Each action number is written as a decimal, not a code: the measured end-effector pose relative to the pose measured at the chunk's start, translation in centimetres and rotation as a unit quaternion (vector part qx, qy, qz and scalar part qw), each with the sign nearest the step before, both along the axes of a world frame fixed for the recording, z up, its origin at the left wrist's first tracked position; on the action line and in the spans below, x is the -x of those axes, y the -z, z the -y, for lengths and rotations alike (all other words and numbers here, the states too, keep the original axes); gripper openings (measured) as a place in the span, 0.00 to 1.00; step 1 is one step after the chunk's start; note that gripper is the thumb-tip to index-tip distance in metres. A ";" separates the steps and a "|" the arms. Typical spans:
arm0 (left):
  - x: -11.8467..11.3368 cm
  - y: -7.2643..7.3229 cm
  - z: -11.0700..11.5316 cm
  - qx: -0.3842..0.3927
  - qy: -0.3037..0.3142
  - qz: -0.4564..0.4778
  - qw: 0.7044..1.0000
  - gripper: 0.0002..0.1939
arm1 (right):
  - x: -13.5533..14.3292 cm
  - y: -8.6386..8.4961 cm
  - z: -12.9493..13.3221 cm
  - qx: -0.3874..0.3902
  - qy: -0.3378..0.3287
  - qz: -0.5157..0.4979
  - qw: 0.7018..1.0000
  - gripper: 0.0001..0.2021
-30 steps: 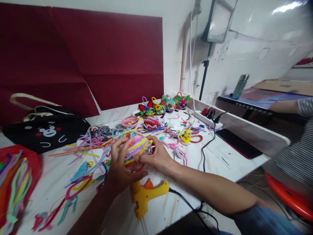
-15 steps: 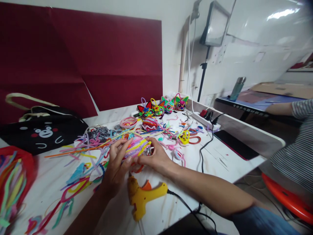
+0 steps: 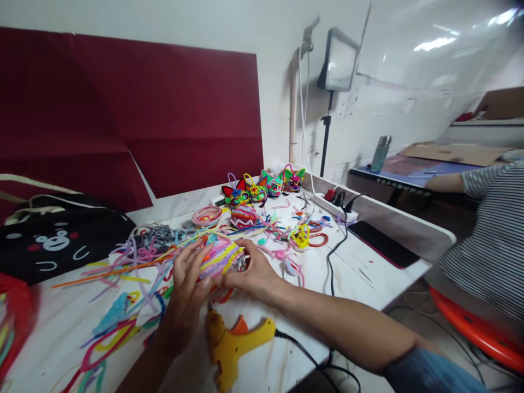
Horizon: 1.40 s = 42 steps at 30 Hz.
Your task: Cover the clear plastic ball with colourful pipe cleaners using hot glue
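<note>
On the desk [image 3: 360, 284], nearer us than the row of colourful animal heads [image 3: 262, 188], our left hand [image 3: 190, 284] and right hand [image 3: 249, 273] grip a striped ball [image 3: 221, 258] between them, with the yellow glue gun [image 3: 235, 346] lying on the ball's near side.

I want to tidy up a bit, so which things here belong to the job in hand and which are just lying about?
Seem to belong:
striped ball, in left hand and right hand
yellow glue gun
coloured strips
perhaps the animal heads

Probably just lying about:
flat black device
black bag
bottle
</note>
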<state>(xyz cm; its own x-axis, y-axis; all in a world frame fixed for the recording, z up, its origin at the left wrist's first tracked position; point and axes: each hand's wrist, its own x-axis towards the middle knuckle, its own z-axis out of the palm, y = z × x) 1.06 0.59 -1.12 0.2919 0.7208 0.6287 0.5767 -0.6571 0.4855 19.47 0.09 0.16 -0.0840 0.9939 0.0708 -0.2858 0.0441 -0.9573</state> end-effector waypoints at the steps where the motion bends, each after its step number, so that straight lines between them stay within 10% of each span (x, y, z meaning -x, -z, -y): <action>1: 0.0 0.0 0.0 0.003 0.006 -0.001 1.000 0.25 | 0.0 0.2 -0.1 -0.003 0.004 0.006 1.000 0.39; 42: 0.5 -0.7 -0.1 0.106 0.074 -0.012 0.992 0.26 | -0.7 -0.6 0.3 0.032 -0.012 0.035 0.999 0.36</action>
<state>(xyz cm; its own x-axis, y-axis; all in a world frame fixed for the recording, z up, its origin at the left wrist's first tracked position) 0.55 0.67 -0.46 0.4176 0.7840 0.4592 0.4951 -0.6201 0.6085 20.13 -0.19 0.79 -0.1099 0.9939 -0.0005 -0.2189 -0.0247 -0.9754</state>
